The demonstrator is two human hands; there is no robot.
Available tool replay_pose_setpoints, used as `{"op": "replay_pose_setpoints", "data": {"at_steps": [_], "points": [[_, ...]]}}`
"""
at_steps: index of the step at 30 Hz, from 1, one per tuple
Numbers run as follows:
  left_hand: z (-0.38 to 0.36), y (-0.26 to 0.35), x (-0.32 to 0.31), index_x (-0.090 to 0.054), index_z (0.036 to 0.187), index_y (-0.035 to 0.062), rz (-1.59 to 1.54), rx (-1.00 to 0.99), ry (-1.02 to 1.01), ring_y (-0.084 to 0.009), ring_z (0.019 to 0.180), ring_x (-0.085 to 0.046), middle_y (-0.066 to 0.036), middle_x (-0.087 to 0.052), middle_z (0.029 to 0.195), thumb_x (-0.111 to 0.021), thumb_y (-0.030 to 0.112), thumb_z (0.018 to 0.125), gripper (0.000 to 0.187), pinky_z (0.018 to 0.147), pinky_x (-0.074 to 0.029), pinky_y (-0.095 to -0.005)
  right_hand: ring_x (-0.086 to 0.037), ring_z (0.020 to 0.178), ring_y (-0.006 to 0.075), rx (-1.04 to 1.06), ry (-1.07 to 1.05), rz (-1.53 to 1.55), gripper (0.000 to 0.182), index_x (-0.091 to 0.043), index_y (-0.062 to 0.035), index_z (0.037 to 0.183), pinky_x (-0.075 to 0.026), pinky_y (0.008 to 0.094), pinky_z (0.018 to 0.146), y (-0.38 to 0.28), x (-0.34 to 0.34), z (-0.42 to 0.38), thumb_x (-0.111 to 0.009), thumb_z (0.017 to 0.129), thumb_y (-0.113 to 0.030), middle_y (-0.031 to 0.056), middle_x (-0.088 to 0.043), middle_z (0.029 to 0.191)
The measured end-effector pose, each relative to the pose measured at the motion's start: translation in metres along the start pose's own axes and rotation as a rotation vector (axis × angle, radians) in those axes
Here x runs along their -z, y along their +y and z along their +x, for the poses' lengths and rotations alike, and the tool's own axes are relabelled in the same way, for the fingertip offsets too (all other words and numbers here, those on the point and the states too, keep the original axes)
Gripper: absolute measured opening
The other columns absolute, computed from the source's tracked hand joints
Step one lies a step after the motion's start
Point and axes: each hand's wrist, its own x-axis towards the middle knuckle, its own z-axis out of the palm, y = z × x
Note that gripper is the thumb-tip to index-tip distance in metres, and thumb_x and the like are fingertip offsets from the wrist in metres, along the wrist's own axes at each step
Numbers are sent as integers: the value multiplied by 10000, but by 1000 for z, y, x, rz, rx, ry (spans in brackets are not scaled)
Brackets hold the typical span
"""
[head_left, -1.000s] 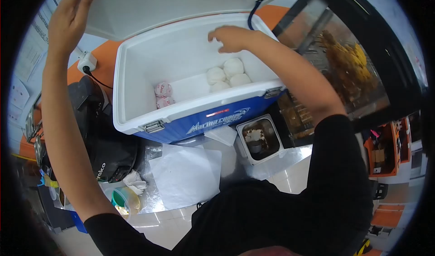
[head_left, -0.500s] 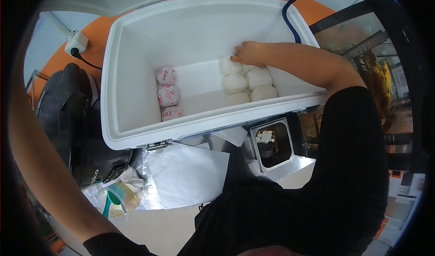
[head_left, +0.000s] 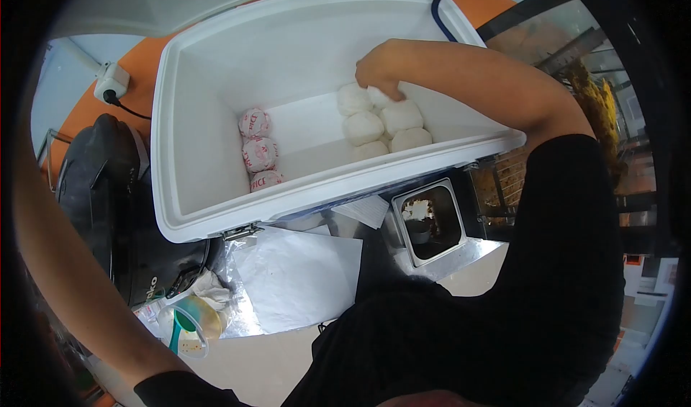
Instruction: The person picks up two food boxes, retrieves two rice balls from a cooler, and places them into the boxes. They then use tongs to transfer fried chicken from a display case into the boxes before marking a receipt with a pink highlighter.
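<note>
My right hand [head_left: 380, 67] reaches into the white cooler box [head_left: 164, 155], with its fingers and thumb around a white round bundle [head_left: 379, 98]. Against it lie several more white bundles [head_left: 363, 128], grouped at the right side of the box floor. Three round bundles in white wrap with red print [head_left: 260, 154] stand in a row along the left wall. Only my left forearm shows, running up the left edge of the view; the left hand is out of frame.
Below the box are white paper sheets [head_left: 299, 277], a metal pan [head_left: 430, 222] and a clear container with a green scoop [head_left: 188, 328]. A black appliance [head_left: 108, 191] stands at left, a glass display case at right. The raised lid [head_left: 216, 4] spans the top.
My right hand has turned downward over the rear bundles, and a white bundle now shows between its fingers and thumb. The view has shifted slightly, moving the box left in frame.
</note>
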Motion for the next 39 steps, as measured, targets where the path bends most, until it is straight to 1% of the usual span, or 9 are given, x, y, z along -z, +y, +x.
{"op": "replay_pose_setpoints", "data": {"at_steps": [2,5,8,10,14,32,34,38,39], "points": [[2,1,0,-677,1248,-48,-3,-3,-2,-268,978,-748,-207,-742,1098,-390,551,1094,682,734,-628,-362,-580,1308,371,81,-227,299,983,-625,-146,1441,-508,478,1033,-8,1,-6,-939,528,-325,175,-589,1462],[2,-2,1,-676,1248,-49,-5,-15,8,-268,979,-748,-208,-742,1099,-393,547,1095,677,734,-628,-363,-545,1368,358,78,-358,317,1051,-586,-129,1481,-478,496,1066,-28,-12,-10,-936,515,-346,194,-494,1566],[2,16,10,-669,1277,-42,-24,100,-102,-286,1070,-726,-216,-729,1159,-451,521,1085,634,844,-620,-392,-552,1354,373,101,-307,379,1055,-567,-116,1493,-465,497,1077,-21,-38,10,-947,537,-350,189,-521,1543],[-2,7,8,-666,1284,-32,-57,65,-54,-286,1080,-721,-213,-725,1169,-450,522,1085,627,853,-614,-396,-543,1358,384,66,-382,363,1066,-529,-118,1521,-454,506,1091,-25,-1,-46,-950,575,-371,187,-507,1556],[-15,-11,0,-652,1312,9,-40,89,-74,-288,1117,-702,-200,-708,1208,-446,525,1084,601,891,-593,-414,-539,1355,382,-2,-341,452,1026,-525,-146,1523,-445,514,1094,-36,-25,-28,-937,627,-429,166,-512,1552],[-49,-53,-14,-593,1437,194,55,205,-115,-293,1284,-617,-143,-634,1388,-425,539,1080,524,1062,-496,-493,-517,1385,396,-394,-406,1043,932,-514,-96,1519,-412,569,1126,5,-61,17,-910,705,-320,280,-525,1492],[-49,-53,-13,-586,1451,215,57,212,-122,-294,1302,-608,-137,-626,1407,-422,541,1080,520,1081,-485,-502,-515,1388,397,-359,-429,1106,922,-513,-90,1519,-408,575,1129,12,-61,14,-907,714,-308,293,-526,1485],[-46,-53,-12,-573,1479,256,51,225,-133,-295,1339,-589,-125,-610,1447,-418,544,1079,516,1119,-464,-520,-550,1344,350,-1,-419,1334,897,-569,-84,1459,-421,556,1117,30,-41,-22,-951,688,-337,218,-581,1459],[-45,-54,-12,-570,1486,266,51,224,-136,-295,1349,-584,-121,-606,1457,-416,544,1079,516,1129,-458,-524,-549,1349,347,143,-305,1396,857,-558,-92,1464,-436,574,1100,36,-32,-25,-929,726,-321,201,-585,1459]]}}
